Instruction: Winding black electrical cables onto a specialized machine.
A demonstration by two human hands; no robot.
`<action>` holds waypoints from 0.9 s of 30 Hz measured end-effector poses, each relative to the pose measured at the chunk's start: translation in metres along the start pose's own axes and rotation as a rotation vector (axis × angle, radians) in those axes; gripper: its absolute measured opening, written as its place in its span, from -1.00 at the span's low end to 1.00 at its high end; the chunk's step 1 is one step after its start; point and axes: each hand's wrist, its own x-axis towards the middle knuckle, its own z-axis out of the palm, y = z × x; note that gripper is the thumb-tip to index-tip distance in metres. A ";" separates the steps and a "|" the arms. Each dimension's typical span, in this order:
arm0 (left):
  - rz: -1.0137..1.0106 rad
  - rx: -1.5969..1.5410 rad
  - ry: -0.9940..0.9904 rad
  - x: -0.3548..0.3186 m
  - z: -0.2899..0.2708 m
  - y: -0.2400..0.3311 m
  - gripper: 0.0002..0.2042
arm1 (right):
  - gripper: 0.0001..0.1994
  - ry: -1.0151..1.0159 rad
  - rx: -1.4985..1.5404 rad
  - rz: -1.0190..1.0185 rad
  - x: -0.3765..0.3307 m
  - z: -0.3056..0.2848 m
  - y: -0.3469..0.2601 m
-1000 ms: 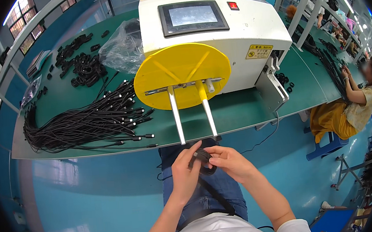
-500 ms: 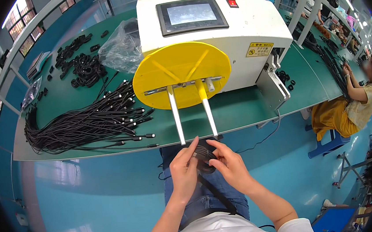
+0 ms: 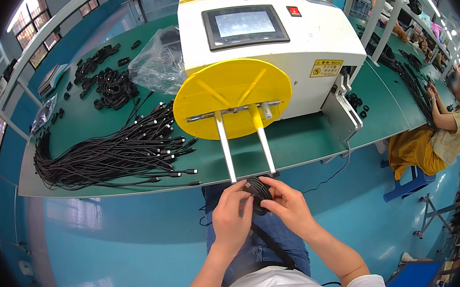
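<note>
Left hand: the left hand (image 3: 232, 214) pinches one side of a small black coiled cable bundle (image 3: 257, 194), fingers curled closed on it so the loops stay together.
Right hand: the right hand (image 3: 289, 206) clasps the bundle's other side, thumb on top, pressing the coil flat.
Coil position: the bundle sits between both hands, just below the tips of the two white metal prongs (image 3: 246, 150), above the person's lap; a black tail runs down from it over the jeans.
Winding machine: a white box-shaped machine with a dark screen (image 3: 264, 36) carries a round yellow disc (image 3: 231, 97) from which the prongs jut toward the person, within easy reach.
Stock: a long sheaf of loose black cables (image 3: 110, 154) lies on the green bench (image 3: 306, 142), left of the disc.
Finished pile: small black coils (image 3: 107, 86) lie farther back beside a clear plastic bag (image 3: 160, 62).
Neighbour: another person (image 3: 442, 130) sits at the bench's right end.
</note>
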 end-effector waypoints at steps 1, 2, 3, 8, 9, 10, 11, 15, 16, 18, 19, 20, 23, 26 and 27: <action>-0.094 -0.149 0.008 -0.002 0.001 -0.001 -0.69 | -0.53 0.000 -0.001 -0.004 0.000 0.001 0.000; -0.188 -0.299 0.015 -0.003 0.001 -0.002 -0.63 | -0.53 0.012 0.020 -0.030 -0.001 0.002 0.000; -0.285 -0.448 0.023 -0.003 0.001 -0.003 -0.58 | -0.52 0.021 0.042 -0.054 -0.001 0.005 0.000; -0.569 -1.195 0.133 0.001 0.003 0.000 -0.48 | -0.57 0.017 -0.269 -0.207 -0.003 0.022 -0.006; -0.590 -1.162 0.062 0.003 0.000 0.000 -0.45 | -0.57 0.010 -0.269 -0.209 -0.002 0.022 -0.007; -0.611 -1.127 -0.009 0.006 -0.003 -0.001 -0.42 | -0.60 0.010 -0.318 -0.296 -0.001 0.019 -0.007; -0.632 -1.091 -0.080 0.006 -0.006 -0.001 -0.39 | -0.63 0.010 -0.366 -0.383 0.001 0.015 -0.008; -0.630 -1.121 -0.103 0.004 -0.009 0.000 -0.41 | -0.69 -0.096 -0.316 -0.350 0.005 -0.001 -0.006; -0.633 -1.122 -0.100 0.003 -0.010 0.002 -0.41 | -0.71 -0.145 -0.268 -0.288 0.005 -0.002 -0.006; -0.633 -1.165 -0.031 0.004 -0.009 0.006 -0.42 | -0.74 -0.193 -0.275 -0.194 0.002 0.001 -0.008; -0.632 -1.186 0.002 0.004 -0.009 0.006 -0.42 | -0.76 -0.238 -0.281 -0.102 0.000 0.003 -0.009; -0.634 -1.187 0.003 0.005 -0.009 0.006 -0.42 | -0.78 -0.282 -0.286 -0.009 -0.002 0.004 -0.009; -0.637 -1.137 -0.073 0.006 -0.012 0.004 -0.46 | -0.83 -0.274 -0.096 0.091 -0.002 0.004 0.005; -0.658 -1.128 -0.051 0.005 -0.011 0.002 -0.50 | -0.86 -0.248 0.027 0.146 -0.005 0.006 0.010; -0.667 -1.124 -0.040 0.005 -0.010 0.002 -0.52 | -0.87 -0.228 0.053 0.147 -0.006 0.008 0.010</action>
